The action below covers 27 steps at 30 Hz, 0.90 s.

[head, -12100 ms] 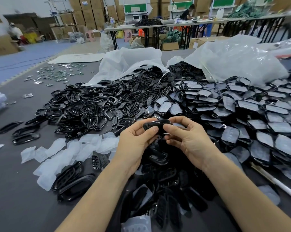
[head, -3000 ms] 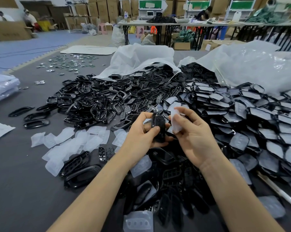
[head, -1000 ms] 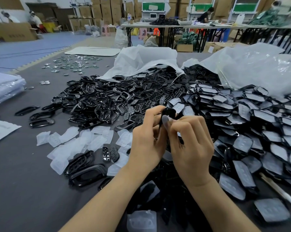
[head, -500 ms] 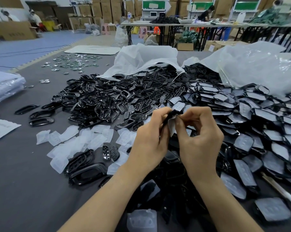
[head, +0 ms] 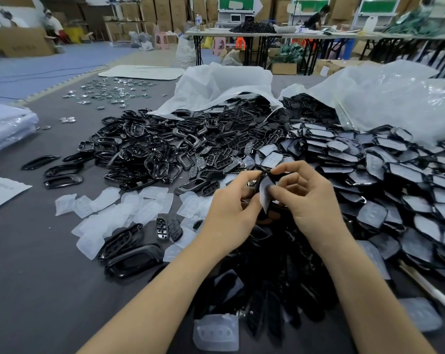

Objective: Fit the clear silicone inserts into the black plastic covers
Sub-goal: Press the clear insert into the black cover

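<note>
Both hands meet above the middle of the grey table. My left hand (head: 229, 210) grips a small black plastic cover (head: 261, 178), held nearly edge-on and mostly hidden by the fingers. My right hand (head: 308, 198) pinches a clear silicone insert (head: 264, 194) against that cover, thumb and forefinger at the top edge. Loose clear inserts (head: 119, 208) lie scattered to the left. A heap of empty black covers (head: 170, 146) spreads behind them, and covers with inserts fitted (head: 395, 180) fill the right side.
Two white plastic bags (head: 224, 85) spill parts at the back. More black covers (head: 267, 290) are piled below my hands, with one clear insert (head: 216, 330) at the near edge. Long black frames (head: 134, 256) lie at the left. Small metal pieces (head: 109, 93) dot the far left.
The hands have stayed together at the same spot. The right fingers have shifted along the insert, which now shows lower between the two hands.
</note>
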Tool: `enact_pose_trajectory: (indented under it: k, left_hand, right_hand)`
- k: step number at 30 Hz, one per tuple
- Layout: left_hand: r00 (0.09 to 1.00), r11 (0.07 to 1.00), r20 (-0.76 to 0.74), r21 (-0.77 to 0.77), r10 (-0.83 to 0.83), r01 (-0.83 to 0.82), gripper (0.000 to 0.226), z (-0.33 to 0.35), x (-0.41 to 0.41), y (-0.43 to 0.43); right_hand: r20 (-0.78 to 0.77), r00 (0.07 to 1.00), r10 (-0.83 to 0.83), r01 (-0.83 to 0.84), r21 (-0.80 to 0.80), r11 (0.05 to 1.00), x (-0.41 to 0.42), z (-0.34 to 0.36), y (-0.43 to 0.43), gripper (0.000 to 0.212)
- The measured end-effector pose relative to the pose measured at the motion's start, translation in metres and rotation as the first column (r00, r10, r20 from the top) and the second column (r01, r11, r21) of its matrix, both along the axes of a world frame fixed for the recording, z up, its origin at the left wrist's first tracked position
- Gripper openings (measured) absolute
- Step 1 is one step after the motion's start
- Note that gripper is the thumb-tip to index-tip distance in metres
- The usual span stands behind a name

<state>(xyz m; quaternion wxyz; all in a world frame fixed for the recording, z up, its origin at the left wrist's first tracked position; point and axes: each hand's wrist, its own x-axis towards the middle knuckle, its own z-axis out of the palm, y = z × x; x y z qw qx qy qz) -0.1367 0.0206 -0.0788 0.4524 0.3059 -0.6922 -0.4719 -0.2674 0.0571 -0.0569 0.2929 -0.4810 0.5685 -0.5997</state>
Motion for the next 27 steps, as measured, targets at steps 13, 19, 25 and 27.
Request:
enact_pose_trajectory:
  k: [13, 19, 25, 27]
  left_hand:
    - [0.995, 0.995, 0.02, -0.011, 0.096, -0.096, 0.028, -0.001, 0.0, -0.004]
    - [0.992, 0.993, 0.031, 0.001, 0.121, -0.121, 0.028, -0.002, 0.001, -0.004]
    - [0.987, 0.988, 0.044, -0.031, 0.154, -0.153, 0.023, -0.004, -0.002, -0.003]
    - [0.985, 0.986, 0.052, -0.035, 0.164, -0.162, 0.026, -0.004, -0.001, -0.003]
  right_hand:
    - [-0.538, 0.784, -0.308, 0.113, -0.364, 0.924, 0.017, -0.012, 0.0, 0.014]
    - [-0.52, 0.805, -0.286, 0.107, -0.348, 0.932, 0.017, -0.013, -0.001, 0.022]
    - [-0.508, 0.808, -0.298, 0.117, -0.356, 0.927, 0.022, -0.014, -0.001, 0.026]
    - [-0.514, 0.815, -0.266, 0.081, -0.355, 0.932, 0.022, -0.014, 0.0, 0.029]
